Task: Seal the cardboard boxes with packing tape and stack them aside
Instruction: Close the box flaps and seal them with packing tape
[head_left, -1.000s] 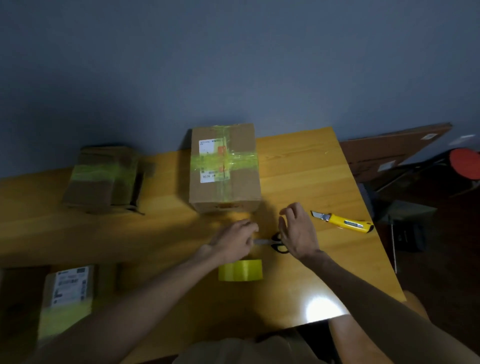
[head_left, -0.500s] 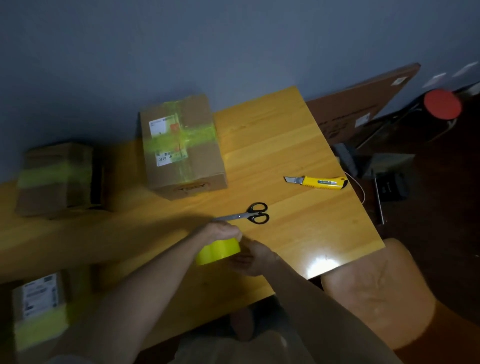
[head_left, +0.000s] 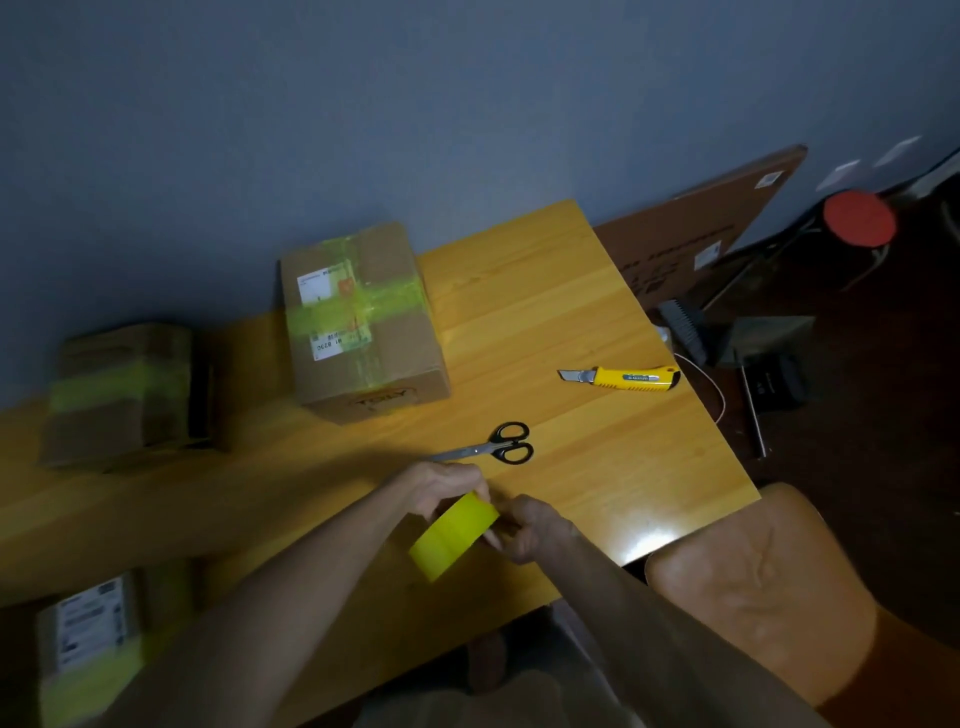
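Both hands hold a yellow roll of packing tape (head_left: 451, 534) just above the wooden table (head_left: 597, 467) near its front edge. My left hand (head_left: 444, 486) grips the roll from the top left. My right hand (head_left: 530, 527) pinches its right end with curled fingers. A cardboard box (head_left: 363, 322) crossed with yellow tape and bearing white labels stands at the table's back middle. A second taped box (head_left: 124, 389) lies at the far left. A third box (head_left: 91, 644) with a label sits lower, off the table's front left.
Black-handled scissors (head_left: 498, 446) lie just beyond my hands. A yellow utility knife (head_left: 631, 376) with its blade out rests near the table's right edge. An orange chair (head_left: 769, 587) stands at the right front. A large flat carton (head_left: 696, 244) leans on the wall beside a red stool (head_left: 860, 218).
My right hand left the scissors on the table. Both hands moved back to the tape roll, took hold of it and tilted it up off the table. The view swung right.
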